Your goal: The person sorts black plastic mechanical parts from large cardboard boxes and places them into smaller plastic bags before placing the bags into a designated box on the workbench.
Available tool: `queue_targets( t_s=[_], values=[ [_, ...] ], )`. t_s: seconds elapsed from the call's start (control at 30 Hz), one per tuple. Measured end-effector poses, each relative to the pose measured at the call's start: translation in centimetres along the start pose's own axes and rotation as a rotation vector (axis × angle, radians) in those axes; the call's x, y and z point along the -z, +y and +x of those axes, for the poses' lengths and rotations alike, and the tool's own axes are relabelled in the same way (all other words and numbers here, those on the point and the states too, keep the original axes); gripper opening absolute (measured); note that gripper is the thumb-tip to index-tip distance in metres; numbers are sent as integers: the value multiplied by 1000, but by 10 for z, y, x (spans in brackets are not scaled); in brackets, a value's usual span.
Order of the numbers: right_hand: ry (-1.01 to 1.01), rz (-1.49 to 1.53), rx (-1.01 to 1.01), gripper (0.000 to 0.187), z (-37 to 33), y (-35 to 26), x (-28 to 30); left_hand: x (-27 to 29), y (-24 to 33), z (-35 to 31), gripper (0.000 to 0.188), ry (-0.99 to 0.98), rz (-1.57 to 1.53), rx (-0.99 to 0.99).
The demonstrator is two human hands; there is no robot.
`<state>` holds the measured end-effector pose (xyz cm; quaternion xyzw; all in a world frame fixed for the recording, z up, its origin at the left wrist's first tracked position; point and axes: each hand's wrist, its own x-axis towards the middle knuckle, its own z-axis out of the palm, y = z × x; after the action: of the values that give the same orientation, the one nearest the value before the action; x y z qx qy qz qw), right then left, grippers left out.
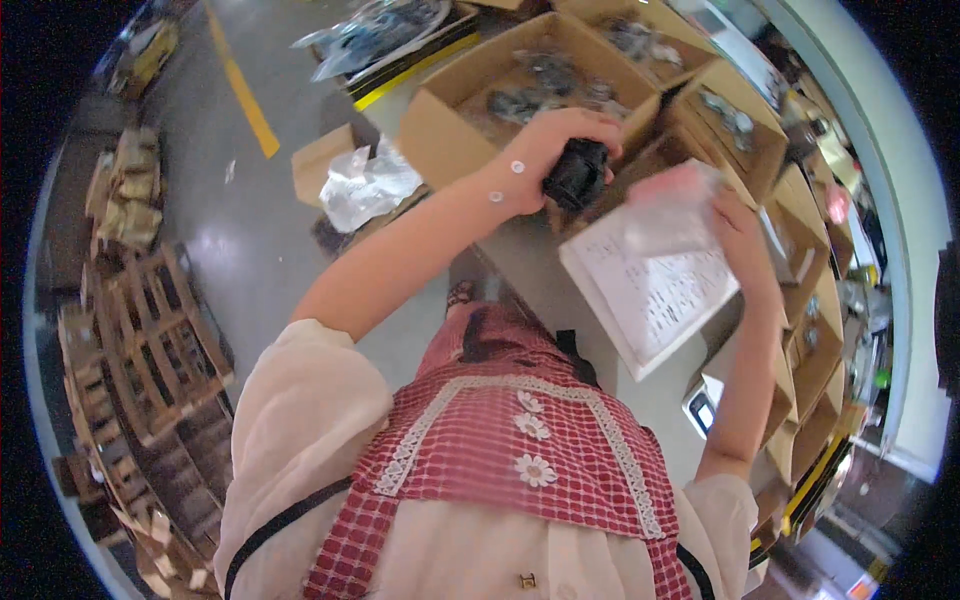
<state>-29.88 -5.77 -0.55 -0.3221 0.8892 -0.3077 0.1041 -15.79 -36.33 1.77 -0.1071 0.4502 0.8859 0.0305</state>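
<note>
Above the near edge of a cardboard box, my left hand (567,132) is wrapped round a chunky black object (577,176), whose exact kind I cannot make out. My right hand (738,225) grips a translucent plastic bag (672,225), blurred, with a pinkish patch at its top. Beneath the bag lies a white printed sheet (672,302) on a flat white stack or board, tilted toward me. The bag covers the sheet's upper part.
A large open carton (440,125) holds bagged dark parts. More open cartons (765,165) line the right side. Crumpled clear plastic (365,185) lies to the left. A handheld device (700,410) rests near my right forearm. Wooden pallets (160,340) stand at far left.
</note>
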Motion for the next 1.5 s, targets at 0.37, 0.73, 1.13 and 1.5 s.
queue_targets(
  t_s=[0.37, 0.73, 1.13, 1.5],
  values=[
    [-109, 441, -373, 44, 5, 82, 16, 273, 23, -167, 44, 575, -469, -54],
    [-71, 448, -628, 41, 23, -23, 23, 383, -57, -239, 20, 820, -687, 35],
    [-233, 382, -639, 42, 14, -26, 33, 327, -46, -185, 17, 588, -591, 26],
    [28, -264, 191, 15, -5, -17, 10, 230, -44, -164, 30, 685, -186, -5]
  ],
)
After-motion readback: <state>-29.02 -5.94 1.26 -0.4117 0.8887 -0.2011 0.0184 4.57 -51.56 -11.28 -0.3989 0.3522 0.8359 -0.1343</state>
